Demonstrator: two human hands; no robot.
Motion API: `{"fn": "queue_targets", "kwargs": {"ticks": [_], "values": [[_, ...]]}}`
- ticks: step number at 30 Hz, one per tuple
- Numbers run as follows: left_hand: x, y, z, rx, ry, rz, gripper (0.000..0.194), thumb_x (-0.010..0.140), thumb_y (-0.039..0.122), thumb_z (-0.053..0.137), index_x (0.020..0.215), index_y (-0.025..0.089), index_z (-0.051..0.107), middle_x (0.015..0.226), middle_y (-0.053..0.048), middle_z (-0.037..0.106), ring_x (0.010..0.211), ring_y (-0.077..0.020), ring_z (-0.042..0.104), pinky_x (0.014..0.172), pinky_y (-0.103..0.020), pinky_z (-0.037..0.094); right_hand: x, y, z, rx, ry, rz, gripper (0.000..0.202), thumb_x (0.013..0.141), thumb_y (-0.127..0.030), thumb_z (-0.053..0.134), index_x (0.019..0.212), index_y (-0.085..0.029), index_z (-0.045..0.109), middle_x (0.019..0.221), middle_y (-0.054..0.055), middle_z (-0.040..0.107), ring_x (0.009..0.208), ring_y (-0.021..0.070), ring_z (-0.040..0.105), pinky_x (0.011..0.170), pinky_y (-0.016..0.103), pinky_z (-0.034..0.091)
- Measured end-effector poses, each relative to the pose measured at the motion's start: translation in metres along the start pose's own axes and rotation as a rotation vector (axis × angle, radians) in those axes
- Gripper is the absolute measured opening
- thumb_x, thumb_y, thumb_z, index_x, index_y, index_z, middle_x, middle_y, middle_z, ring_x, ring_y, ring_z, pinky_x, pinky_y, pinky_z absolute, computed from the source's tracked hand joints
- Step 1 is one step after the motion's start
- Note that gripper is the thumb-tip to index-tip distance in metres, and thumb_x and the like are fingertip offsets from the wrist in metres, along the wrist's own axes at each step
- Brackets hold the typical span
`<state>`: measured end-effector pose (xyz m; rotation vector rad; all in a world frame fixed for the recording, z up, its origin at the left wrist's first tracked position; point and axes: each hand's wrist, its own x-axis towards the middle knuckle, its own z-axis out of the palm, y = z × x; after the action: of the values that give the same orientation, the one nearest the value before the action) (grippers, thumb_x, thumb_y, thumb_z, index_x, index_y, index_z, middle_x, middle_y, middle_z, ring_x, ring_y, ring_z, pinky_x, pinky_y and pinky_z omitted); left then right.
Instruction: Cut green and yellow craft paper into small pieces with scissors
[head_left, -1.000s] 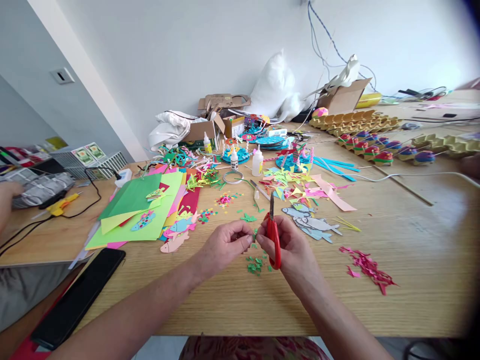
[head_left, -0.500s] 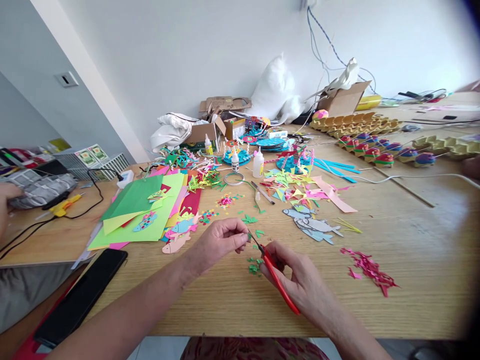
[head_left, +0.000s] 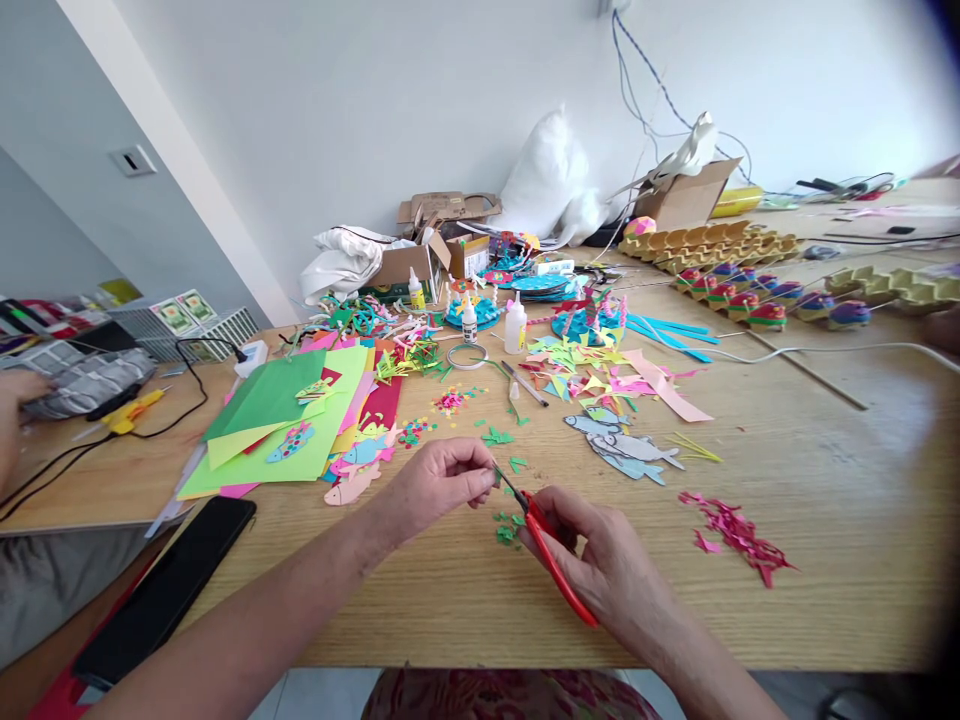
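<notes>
My right hand [head_left: 585, 545] is closed round the red handles of a pair of scissors [head_left: 553, 560]. Their thin dark blades point up and left, and the tips reach the fingertips of my left hand [head_left: 456, 475]. That hand is pinched on a tiny green paper piece [head_left: 497, 480], mostly hidden by the fingers. Below the blades lies a little heap of green paper clippings [head_left: 507, 534]. More green bits [head_left: 496, 437] are scattered just beyond my hands. To the right of my right hand is a pile of dark pink paper clippings [head_left: 739, 530].
Coloured paper sheets [head_left: 262, 420] and fish cutouts [head_left: 352, 485] lie left; grey-blue paper fish [head_left: 626, 445] lie right. Glue bottles [head_left: 515, 325] and a pen [head_left: 525, 385] are beyond. A black phone [head_left: 165, 590] rests near the front left edge. Another person's hand [head_left: 19, 395] shows far left.
Almost nothing differs. Both hands and the scissors keep nearly the same pose, with the blade tips still at my left fingertips; the view has shifted very slightly.
</notes>
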<state>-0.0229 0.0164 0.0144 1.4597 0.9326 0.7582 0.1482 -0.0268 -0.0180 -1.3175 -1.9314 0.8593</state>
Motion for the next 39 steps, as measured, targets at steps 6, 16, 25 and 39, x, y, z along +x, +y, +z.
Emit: {"fn": "queue_targets", "kwargs": {"ticks": [6,16,25,39], "values": [[0.000,0.000,-0.003,0.001,-0.015,-0.030,0.013,0.068,0.026,0.056,0.067,0.014,0.052,0.057,0.003,0.048,0.055,-0.0079,0.045,0.056,-0.022,0.038,-0.001,0.002,0.000,-0.032,0.004,-0.005,0.020,0.078,-0.027,0.045,0.061,-0.018,0.046,0.050,-0.007,0.035,0.046,0.0082,0.032,0.043,0.018,0.025],[-0.001,0.000,-0.007,-0.004,-0.041,-0.057,0.014,0.068,0.028,0.057,0.068,0.014,0.053,0.059,0.003,0.049,0.054,-0.0076,0.045,0.056,-0.021,0.038,-0.002,0.003,-0.001,-0.075,-0.024,0.004,0.021,0.080,-0.028,0.042,0.061,-0.019,0.043,0.050,-0.007,0.033,0.046,0.0084,0.031,0.043,0.019,0.025],[-0.001,0.003,-0.011,0.061,-0.072,-0.084,0.014,0.069,0.026,0.055,0.066,0.014,0.051,0.062,0.002,0.050,0.056,-0.0074,0.046,0.057,-0.021,0.038,-0.003,0.004,-0.002,-0.134,-0.070,0.006,0.025,0.082,-0.034,0.041,0.063,-0.018,0.046,0.050,-0.006,0.036,0.047,0.0088,0.032,0.044,0.020,0.026],[0.019,-0.012,-0.072,0.769,0.137,-0.043,0.015,0.074,0.026,0.042,0.072,0.016,0.053,0.059,0.003,0.049,0.051,-0.0081,0.043,0.046,-0.018,0.032,-0.002,0.025,-0.006,-0.386,-0.030,0.035,0.018,0.081,-0.034,0.039,0.071,-0.021,0.047,0.053,-0.001,0.055,0.046,0.0145,0.050,0.045,0.024,0.028]]}}
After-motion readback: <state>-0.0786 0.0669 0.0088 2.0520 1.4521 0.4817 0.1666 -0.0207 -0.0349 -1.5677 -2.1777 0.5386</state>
